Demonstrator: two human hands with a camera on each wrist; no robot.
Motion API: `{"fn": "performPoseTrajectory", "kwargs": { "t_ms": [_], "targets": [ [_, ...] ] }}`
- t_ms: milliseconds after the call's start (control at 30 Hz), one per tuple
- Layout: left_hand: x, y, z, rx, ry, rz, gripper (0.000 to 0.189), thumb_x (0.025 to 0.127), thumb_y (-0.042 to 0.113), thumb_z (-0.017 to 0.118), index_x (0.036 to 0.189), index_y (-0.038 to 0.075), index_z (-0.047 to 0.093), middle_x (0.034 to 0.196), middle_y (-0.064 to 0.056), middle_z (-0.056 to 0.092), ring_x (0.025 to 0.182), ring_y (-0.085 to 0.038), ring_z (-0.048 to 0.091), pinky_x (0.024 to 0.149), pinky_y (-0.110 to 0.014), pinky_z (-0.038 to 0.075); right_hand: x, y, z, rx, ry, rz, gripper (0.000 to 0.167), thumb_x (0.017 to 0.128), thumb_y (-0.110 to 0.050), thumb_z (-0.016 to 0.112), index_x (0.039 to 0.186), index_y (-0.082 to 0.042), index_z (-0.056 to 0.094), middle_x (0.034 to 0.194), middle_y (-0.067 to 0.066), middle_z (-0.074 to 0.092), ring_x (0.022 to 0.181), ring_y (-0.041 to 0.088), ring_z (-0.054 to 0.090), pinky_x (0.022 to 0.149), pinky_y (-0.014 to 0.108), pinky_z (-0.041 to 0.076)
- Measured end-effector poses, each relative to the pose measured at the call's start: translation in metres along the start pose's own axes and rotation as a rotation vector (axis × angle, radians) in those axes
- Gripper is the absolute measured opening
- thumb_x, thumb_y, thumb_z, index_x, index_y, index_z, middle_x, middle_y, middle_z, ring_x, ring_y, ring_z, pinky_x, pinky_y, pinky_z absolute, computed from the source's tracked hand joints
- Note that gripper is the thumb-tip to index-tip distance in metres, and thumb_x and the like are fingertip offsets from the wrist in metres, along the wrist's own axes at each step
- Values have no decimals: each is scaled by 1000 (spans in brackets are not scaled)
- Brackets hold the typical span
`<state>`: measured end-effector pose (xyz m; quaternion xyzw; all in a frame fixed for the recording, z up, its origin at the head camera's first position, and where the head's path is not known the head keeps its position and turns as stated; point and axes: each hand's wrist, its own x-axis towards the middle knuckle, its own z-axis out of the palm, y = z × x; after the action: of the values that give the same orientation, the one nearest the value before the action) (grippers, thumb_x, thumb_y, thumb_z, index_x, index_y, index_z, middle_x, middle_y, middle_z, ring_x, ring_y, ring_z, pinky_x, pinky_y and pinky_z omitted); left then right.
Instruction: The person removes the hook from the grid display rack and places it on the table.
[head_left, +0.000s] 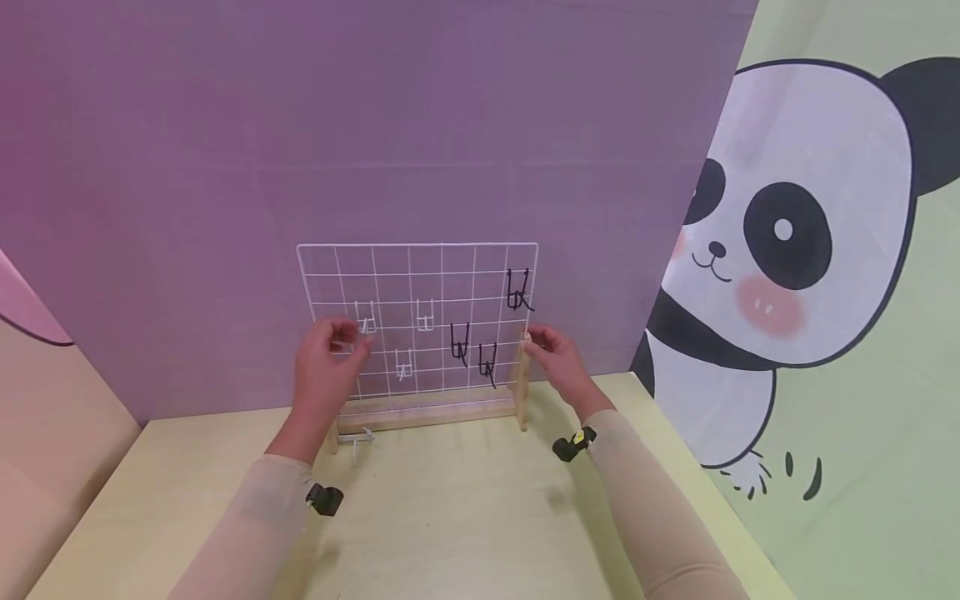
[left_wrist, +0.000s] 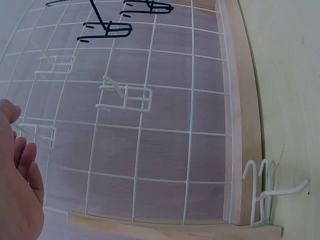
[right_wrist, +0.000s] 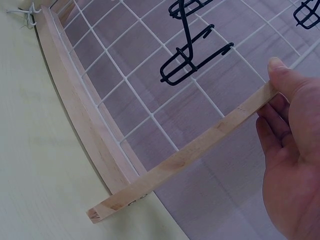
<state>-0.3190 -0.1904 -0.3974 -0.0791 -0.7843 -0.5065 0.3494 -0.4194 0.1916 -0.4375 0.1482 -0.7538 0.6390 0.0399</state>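
A white wire grid panel [head_left: 442, 244] stands upright in a wooden stand [head_left: 435, 414]. Pinched between the thumb and fingers of my left hand [head_left: 322, 367] is the upper left white hook [left_wrist: 54, 136], which sits against the grid. My right hand [head_left: 562, 367] grips the top of the stand's right wooden upright [right_wrist: 200, 144], with the thumb on the near side and the fingers behind. Two other white hooks, one of them the lower white hook [left_wrist: 125, 97], hang on the grid. On its right half hang three black hooks, including the top black hook [head_left: 517, 298].
A loose white hook [head_left: 356, 437] lies on the pale wooden table [head_left: 420, 517] by the stand's left foot. Close behind the grid is a purple backdrop [head_left: 420, 125]. A panda-printed wall covering [head_left: 825, 275] borders the table on the right.
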Motion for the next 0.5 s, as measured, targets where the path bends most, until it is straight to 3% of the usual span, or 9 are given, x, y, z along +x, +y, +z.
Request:
{"fn": "performPoseTrajectory", "kwargs": {
  "t_ms": [500],
  "targets": [
    [4, -3, 4, -13, 34, 100, 16, 98, 0, 81, 110, -5, 72, 107, -17, 71, 98, -20, 63, 84, -32, 50, 1, 0, 0, 17, 3, -7, 36, 110, -17, 71, 143, -3, 68, 139, 18, 69, 132, 33, 62, 123, 53, 45]
  ]
}}
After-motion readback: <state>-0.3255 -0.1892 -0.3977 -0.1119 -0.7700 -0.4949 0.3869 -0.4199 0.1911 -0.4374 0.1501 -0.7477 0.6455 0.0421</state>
